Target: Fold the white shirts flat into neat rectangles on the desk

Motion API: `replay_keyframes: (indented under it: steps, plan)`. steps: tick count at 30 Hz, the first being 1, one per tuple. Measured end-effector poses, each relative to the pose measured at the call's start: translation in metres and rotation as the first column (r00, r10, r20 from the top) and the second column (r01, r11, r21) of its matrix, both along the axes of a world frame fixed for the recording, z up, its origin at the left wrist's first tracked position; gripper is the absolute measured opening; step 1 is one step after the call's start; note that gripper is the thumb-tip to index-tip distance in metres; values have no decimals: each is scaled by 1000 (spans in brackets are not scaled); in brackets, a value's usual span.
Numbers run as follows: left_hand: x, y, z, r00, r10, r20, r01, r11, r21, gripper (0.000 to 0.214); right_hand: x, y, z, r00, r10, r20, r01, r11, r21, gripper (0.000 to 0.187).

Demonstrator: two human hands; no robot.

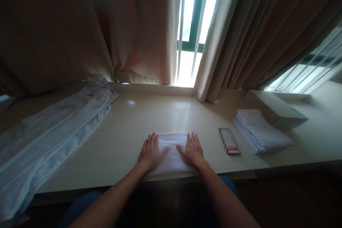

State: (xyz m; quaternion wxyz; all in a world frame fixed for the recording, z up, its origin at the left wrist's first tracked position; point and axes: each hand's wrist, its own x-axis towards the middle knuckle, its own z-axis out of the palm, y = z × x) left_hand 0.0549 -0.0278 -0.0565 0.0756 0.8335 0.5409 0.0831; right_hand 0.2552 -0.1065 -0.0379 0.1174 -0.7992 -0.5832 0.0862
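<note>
Rightward of cloth point(173, 156), stack point(264, 131) beside box point(275, 107)

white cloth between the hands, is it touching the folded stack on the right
Apart: the head view shows tabletop, with a pixelated object on it, between the white cloth and the folded stack.

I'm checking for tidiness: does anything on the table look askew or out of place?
Slightly: the long cloth pile at left looks rumpled and hangs over the front edge of the table, unlike the neatly folded stack at right. No spill shows.
</note>
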Motion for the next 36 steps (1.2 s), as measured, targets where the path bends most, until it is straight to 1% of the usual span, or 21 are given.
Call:
replay_keyframes:
  steps: [5, 8, 13, 18, 22, 26, 31, 34, 36]
  plan:
    - [-2, -5, -2, 1000, -2, -11, 2, 1000, 7, 96, 10, -6, 1, 995, 95, -8, -96, 995, -32, 96]
    - [-3, -4, -4, 1000, -13, -25, 14, 1000, 20, 95, 14, -7, -4, 993, 121, -12, -121, 993, -15, 96]
    - [-3, 1, -6, 998, -31, -46, 32, 999, 35, 93, 14, -6, -9, 996, 86, -22, -85, 995, 44, 96]
    - [-2, 4, -2, 999, -24, -31, 24, 999, 21, 90, 12, -4, -8, 997, 67, -30, -66, 997, 26, 98]
    - [-6, 2, 4, 1000, 26, 2, -26, 1000, -7, 81, 10, -6, -9, 998, 53, -18, -52, 999, 16, 96]
    - [-17, 0, 8, 999, 32, 25, -32, 999, -5, 73, 6, -7, -10, 999, 42, 2, -42, 999, -18, 93]
    - [-40, 0, 1, 998, 24, 58, -27, 998, 58, 65, 4, -7, -10, 999, 43, 20, -42, 998, -46, 91]
    - [-57, -2, -3, 988, 2, 154, -16, 996, 93, 62, 5, -7, -5, 999, 49, 19, -48, 998, -49, 91]
    - [-66, -6, -4, 975, -49, 215, 25, 993, 112, 60, 1, -8, 2, 998, 54, 45, -53, 998, -12, 90]
